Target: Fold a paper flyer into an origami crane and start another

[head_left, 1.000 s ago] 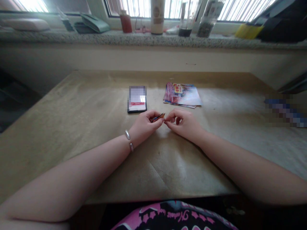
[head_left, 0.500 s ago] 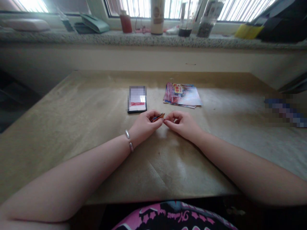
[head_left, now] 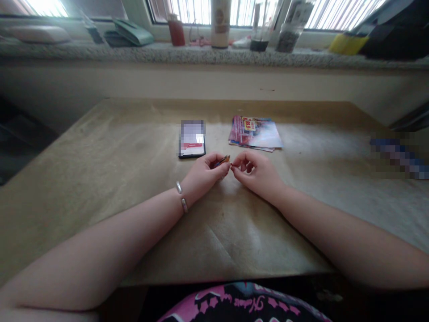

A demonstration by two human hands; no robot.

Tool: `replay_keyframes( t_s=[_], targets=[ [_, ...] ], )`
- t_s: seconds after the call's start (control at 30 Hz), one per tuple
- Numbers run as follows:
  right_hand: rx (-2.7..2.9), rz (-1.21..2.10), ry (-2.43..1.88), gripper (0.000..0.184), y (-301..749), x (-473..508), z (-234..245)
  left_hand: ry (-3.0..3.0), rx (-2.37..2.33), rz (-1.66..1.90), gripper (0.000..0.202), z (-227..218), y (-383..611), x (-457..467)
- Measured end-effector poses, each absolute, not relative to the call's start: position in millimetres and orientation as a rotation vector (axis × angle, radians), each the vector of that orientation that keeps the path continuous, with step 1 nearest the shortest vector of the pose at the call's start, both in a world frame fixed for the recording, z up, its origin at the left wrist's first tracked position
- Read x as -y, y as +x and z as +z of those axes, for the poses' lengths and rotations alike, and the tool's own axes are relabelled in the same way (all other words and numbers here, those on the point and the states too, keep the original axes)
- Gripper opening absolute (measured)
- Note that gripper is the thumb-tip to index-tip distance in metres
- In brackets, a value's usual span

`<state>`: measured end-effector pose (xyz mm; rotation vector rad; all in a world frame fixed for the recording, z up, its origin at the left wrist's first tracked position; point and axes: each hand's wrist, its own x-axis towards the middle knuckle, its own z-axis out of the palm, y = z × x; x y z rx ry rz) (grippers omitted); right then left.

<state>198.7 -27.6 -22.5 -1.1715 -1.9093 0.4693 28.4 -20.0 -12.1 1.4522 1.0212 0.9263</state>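
Note:
My left hand is closed around a small folded piece of colourful paper, with orange and blue showing between thumb and fingers. Most of the paper is hidden by the hand. Close beside it, my right hand has thumb and forefinger pinched together at the paper's right end; what lies between those fingertips is too small to make out. Just beyond the left hand lies a phone with a lit screen. A stack of printed flyers rests beyond the right hand.
The table has a tan cover. Behind it, a stone windowsill carries a red bottle, a tall pale bottle, clear containers and a yellow object. A blurred-out bluish item lies at the right.
The right hand's fingers have lifted and curled slightly. Less of the folded paper shows above the left thumb. Both hands stay in nearly the same place.

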Motion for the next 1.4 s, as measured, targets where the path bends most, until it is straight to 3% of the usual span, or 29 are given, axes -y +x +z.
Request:
replay_keyframes(
  t_s=[0.27,0.7,0.87,1.1,1.4],
  targets=[
    [2.093,0.021,-1.051,0.006,202.9,31.7,-14.4,1.403,-0.929,0.916,0.032,-14.5,26.8,18.9],
    [2.188,-0.176,-1.029,0.013,200.7,31.3,-12.7,1.476,-1.071,0.936,0.023,-11.3,28.7,20.9],
    [2.134,-0.002,-1.069,0.008,199.7,32.4,-15.7,1.496,-1.111,0.928,0.022,-12.1,28.5,20.2],
    [1.924,0.595,-1.166,0.003,196.2,27.5,-20.6,1.507,-1.094,0.957,0.016,-11.0,27.9,19.9],
    [1.605,1.032,-1.224,0.025,194.1,21.9,-26.0,1.590,-1.065,1.067,0.018,-17.2,28.3,17.7]
  ],
)
